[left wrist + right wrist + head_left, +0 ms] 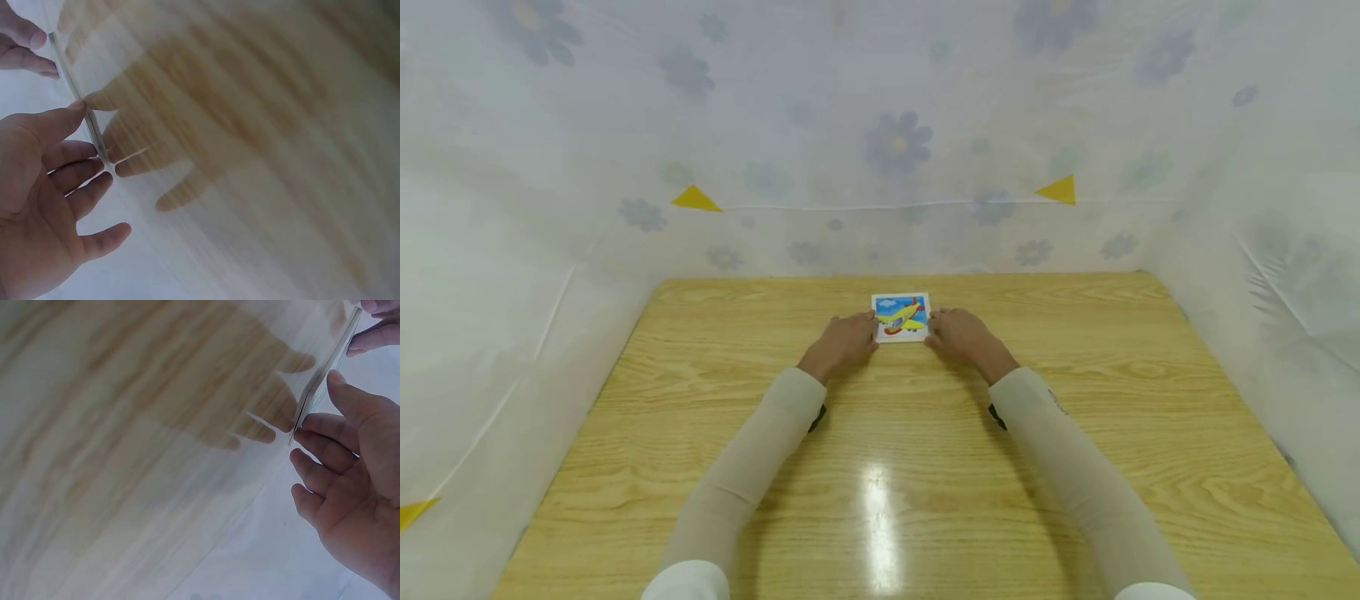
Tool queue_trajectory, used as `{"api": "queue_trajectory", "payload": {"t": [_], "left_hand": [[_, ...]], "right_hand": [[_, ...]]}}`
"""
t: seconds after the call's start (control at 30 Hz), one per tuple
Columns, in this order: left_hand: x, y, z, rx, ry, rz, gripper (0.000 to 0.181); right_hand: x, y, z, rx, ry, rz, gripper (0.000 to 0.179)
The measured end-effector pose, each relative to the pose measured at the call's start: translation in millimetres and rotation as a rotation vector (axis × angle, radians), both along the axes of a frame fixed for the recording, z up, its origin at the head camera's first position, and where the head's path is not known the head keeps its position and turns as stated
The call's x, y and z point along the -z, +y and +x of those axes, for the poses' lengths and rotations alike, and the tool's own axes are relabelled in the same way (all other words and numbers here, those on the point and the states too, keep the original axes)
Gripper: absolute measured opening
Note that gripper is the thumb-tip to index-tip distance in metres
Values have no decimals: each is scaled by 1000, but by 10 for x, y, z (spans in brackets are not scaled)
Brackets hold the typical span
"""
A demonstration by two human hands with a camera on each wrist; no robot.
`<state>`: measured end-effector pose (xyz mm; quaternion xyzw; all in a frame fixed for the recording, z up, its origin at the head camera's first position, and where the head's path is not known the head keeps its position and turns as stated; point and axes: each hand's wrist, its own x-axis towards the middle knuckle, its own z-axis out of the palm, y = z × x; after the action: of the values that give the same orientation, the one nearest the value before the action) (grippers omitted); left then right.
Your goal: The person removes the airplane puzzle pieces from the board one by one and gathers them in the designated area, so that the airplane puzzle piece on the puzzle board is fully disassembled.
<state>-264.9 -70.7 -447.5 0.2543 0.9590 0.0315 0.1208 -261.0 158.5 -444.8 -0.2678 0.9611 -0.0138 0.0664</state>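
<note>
1. Two hands flank the picture card (902, 318), which lies between them on the wooden table (925, 450), near its far edge.
2. Uneven pressure from the two sides could, I judge, turn the card askew; pushing inward too hard might bow it, and a slack side might let its thin edge slip.
3. The left hand (844, 337) has thumb and fingers apart, little finger splayed, tips touching the card's left edge.
4. The right hand (964, 336) has loosely bent fingers at the opposite edge; whether its thumb presses down, I cannot tell.
</note>
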Motion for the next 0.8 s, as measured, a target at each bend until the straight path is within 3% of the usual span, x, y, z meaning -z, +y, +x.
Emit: {"api": "queue_trajectory", "payload": {"t": [0.17,0.3,0.47,0.8], "left_hand": [[27,30,-18,13,64,20,21],[26,49,-12,5,94,34,24],[8,57,14,11,100,36,33],[-24,125,90,31,81,4,28]], "right_hand": [[-6,-1,16,-6,3,-11,25],[-8,-2,35,10,-13,-18,24],[-7,-8,53,24,-26,-4,24],[-49,-8,118,53,-45,64,26]]}}
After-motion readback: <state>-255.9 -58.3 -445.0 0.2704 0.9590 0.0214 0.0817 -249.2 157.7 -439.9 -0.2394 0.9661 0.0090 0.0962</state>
